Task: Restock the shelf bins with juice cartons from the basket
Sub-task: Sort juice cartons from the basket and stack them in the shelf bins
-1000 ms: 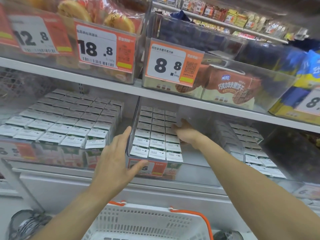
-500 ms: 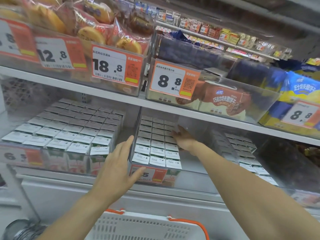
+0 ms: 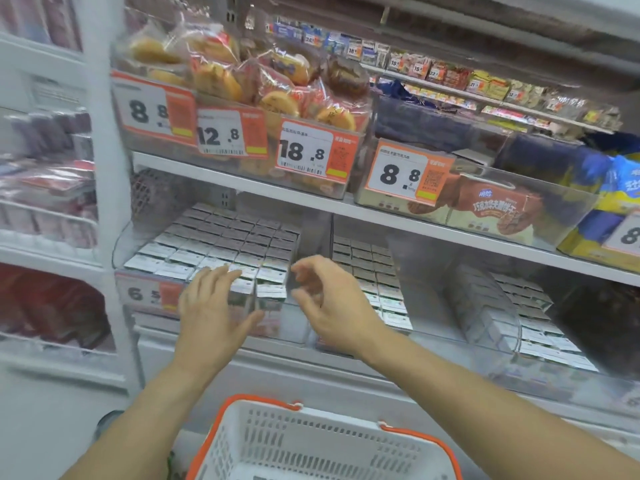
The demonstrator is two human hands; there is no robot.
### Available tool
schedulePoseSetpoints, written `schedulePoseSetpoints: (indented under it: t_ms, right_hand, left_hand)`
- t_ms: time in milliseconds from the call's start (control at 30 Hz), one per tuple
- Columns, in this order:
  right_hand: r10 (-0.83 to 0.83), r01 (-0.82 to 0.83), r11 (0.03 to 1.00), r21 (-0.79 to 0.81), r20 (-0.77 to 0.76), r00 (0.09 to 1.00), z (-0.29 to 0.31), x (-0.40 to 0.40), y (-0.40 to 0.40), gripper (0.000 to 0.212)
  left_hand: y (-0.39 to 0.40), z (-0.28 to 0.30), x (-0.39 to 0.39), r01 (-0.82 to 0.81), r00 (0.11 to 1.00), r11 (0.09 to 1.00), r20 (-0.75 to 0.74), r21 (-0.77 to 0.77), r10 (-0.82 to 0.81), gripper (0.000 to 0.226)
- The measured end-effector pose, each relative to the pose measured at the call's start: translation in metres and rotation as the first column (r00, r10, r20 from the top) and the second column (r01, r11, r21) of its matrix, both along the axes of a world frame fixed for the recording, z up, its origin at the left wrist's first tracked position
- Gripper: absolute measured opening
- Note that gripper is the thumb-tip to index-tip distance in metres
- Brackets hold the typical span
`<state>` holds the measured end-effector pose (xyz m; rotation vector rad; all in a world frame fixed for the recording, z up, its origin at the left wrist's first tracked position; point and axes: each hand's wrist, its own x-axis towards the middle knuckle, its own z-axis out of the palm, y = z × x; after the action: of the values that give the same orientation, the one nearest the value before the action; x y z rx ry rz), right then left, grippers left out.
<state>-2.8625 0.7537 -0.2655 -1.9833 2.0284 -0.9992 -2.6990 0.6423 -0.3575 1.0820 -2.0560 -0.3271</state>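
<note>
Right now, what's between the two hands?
Head view: the front-right corner cartons of the left bin show between left hand and right hand.

Upper shelf price tags, left to right: "8" (second digit partly cut) (image 3: pixel 152 110), "12.8" (image 3: pixel 230 133), "18.8" (image 3: pixel 317 152), "8.8" (image 3: pixel 408 173). Another tag at far right (image 3: pixel 628 235) shows only "8". Lower carton bin tag (image 3: pixel 152 294) reads "6.5" (partly behind a hand). Biscuit box (image 3: pixel 491 211) carries Chinese print, blurred.
</note>
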Motion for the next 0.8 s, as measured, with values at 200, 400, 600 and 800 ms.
schedulePoseSetpoints:
  t_ms: [200,400,600,800]
  right_hand:
    - [-0.136,0.207,0.915,0.347,-0.218,0.966,0.001,0.025,-0.066,0.054]
    - [-0.222,0.326,0.78,0.534,-0.251,0.942,0.002,0.017,-0.092,0.057]
    - [-0.399,0.307,0.738,0.601,0.022,0.917,-0.009,0.008,-0.094,0.067]
    - [-0.336,0.302,0.741,0.6,-0.058,0.94,-0.006,0.014,-0.1,0.09]
  left_hand:
    - [-0.009,-0.009,0.018,-0.02,1.0,0.998,-0.002,0.052,0.02,0.065]
    - [-0.009,-0.014,0.014,-0.029,0.999,0.999,-0.034,0.029,0.03,0.052]
    - [-0.008,-0.013,0.008,-0.066,0.997,0.997,-0.039,0.038,0.067,0.05]
    - [-0.011,-0.012,0.01,-0.081,0.995,0.996,-0.049,0.03,0.082,0.053]
